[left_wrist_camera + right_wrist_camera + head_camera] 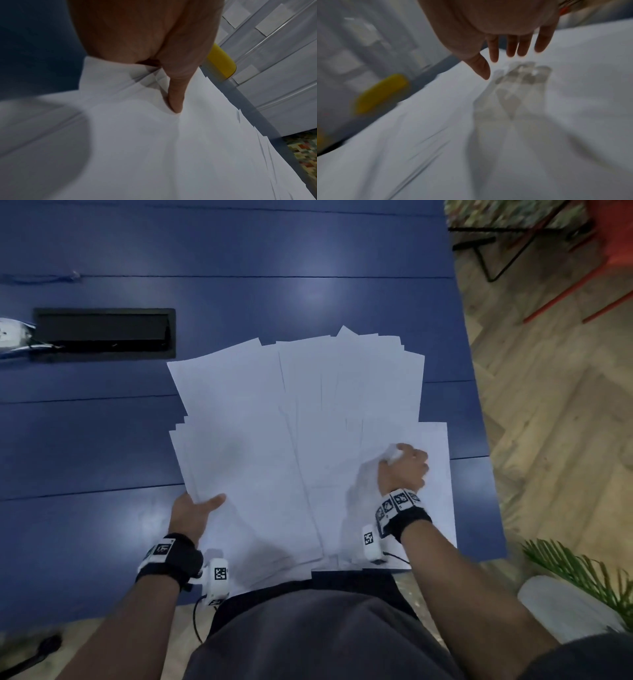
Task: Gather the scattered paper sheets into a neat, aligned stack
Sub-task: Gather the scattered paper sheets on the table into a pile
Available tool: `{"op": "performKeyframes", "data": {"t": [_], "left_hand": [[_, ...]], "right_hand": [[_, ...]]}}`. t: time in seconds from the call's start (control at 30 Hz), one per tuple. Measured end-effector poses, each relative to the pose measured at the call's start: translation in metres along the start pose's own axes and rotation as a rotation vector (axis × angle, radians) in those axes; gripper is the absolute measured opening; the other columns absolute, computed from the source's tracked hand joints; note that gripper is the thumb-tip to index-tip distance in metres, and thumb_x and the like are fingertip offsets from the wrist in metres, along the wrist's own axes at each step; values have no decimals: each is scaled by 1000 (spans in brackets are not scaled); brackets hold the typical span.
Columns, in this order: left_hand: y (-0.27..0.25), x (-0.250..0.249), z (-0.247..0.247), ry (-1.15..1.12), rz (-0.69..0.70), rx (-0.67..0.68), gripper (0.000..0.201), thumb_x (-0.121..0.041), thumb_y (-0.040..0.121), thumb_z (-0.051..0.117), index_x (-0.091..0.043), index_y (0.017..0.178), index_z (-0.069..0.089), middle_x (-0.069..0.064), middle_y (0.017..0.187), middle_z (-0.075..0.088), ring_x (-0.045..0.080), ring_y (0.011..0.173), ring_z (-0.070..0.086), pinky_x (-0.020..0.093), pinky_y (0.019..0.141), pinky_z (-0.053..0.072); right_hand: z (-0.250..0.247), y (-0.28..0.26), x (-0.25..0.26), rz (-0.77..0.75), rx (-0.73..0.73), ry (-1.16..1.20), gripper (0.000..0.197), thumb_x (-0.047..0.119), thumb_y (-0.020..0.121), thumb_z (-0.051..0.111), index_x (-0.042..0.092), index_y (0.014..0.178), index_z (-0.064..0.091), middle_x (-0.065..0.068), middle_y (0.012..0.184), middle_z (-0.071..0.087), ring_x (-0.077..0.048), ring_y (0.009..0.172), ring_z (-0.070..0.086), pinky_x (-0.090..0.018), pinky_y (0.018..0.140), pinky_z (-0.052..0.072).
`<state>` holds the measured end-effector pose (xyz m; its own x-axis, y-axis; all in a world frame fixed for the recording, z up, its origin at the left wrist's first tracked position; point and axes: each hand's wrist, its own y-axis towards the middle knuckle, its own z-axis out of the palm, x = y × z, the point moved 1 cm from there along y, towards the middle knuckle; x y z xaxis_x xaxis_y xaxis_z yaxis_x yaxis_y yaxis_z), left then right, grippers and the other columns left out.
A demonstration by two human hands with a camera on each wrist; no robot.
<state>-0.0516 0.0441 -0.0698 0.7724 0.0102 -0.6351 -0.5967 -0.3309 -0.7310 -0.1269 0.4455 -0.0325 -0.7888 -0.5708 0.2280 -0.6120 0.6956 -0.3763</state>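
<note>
White paper sheets [291, 440] fanned on blue table [239, 285], near edge. Left corner pinched by left hand [191, 515]: thumb [176, 97] on top, fingers hidden beneath. Right hand [406, 467] set over right part, fingers [511, 46] straight, spread, held just above paper.

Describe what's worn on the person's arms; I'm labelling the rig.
Bare forearms, no sleeves. Each wrist carries a black strap with white square-coded marker tiles, plus a small white camera unit bearing a black-and-white code and a thin black cable.
</note>
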Motion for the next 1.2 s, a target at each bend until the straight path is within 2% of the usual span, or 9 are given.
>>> {"op": "performKeyframes", "data": {"t": [0.1, 0.2, 0.3, 0.4, 0.57, 0.63, 0.8, 1.07, 1.2], "left_hand": [[-1, 0, 1, 5, 5, 2, 44, -13, 88, 86, -6, 129, 71, 8, 114, 77, 39, 113, 70, 55, 110, 52], [-4, -3, 2, 14, 4, 17, 44, -15, 89, 86, -5, 130, 71, 9, 117, 77, 36, 112, 69, 50, 109, 51], [-7, -6, 3, 16, -8, 18, 38, -16, 90, 85, -5, 124, 70, 10, 111, 76, 35, 103, 69, 42, 96, 51], [-5, -7, 2, 17, -26, 10, 36, -16, 87, 87, -5, 118, 72, 11, 106, 78, 39, 102, 72, 43, 91, 55], [-6, -9, 3, 15, -37, 1, 31, -14, 88, 87, -4, 113, 73, 14, 102, 77, 40, 99, 73, 39, 86, 55], [-8, -10, 3, 11, -35, 5, 31, -15, 88, 86, -3, 114, 73, 16, 104, 77, 40, 99, 73, 40, 87, 55], [-7, -9, 3, -9, -34, 13, 33, -14, 88, 86, -4, 117, 72, 17, 109, 77, 38, 101, 73, 42, 91, 56], [-7, -8, 2, -4, -28, 15, 35, -13, 88, 86, -3, 119, 73, 17, 111, 79, 39, 103, 74, 50, 99, 58], [-7, -7, 1, 14, -27, 16, 37, -17, 89, 86, -4, 121, 72, 15, 111, 78, 38, 102, 73, 47, 96, 57]], "right_hand": [[-35, 44, -59, 334, -25, -73, 78, 42, 79, 79, 11, 141, 44, -15, 147, 36, -37, 133, 41, -51, 103, 43], [-48, 63, -100, 323, 62, -115, 104, 56, 67, 85, 4, 143, 35, -21, 147, 36, -42, 134, 42, -58, 104, 42], [-45, 68, -110, 274, 91, -148, 99, 60, 63, 86, 8, 135, 43, -18, 142, 49, -39, 132, 48, -58, 107, 37], [-43, 67, -106, 286, 157, -186, 92, 57, 70, 82, 6, 137, 46, -17, 143, 46, -37, 135, 45, -55, 108, 38], [-43, 59, -98, 193, 148, -34, 60, 22, 83, 80, 2, 131, 51, -19, 131, 59, -39, 119, 60, -40, 87, 51], [-46, 58, -99, 156, 137, -7, 47, 17, 84, 78, 5, 124, 57, -18, 122, 66, -38, 113, 64, -35, 80, 49], [-55, 58, -111, 114, 186, 49, 35, 25, 86, 77, 6, 113, 66, -10, 106, 69, -36, 109, 65, -37, 87, 52], [-82, 53, -113, 49, 113, -26, 13, 15, 92, 67, 8, 101, 60, -13, 96, 66, -36, 94, 63, -40, 80, 51], [-95, 55, -112, -34, 167, -66, 20, 13, 92, 63, 6, 111, 64, -14, 103, 69, -29, 87, 57, -34, 77, 46]]}}
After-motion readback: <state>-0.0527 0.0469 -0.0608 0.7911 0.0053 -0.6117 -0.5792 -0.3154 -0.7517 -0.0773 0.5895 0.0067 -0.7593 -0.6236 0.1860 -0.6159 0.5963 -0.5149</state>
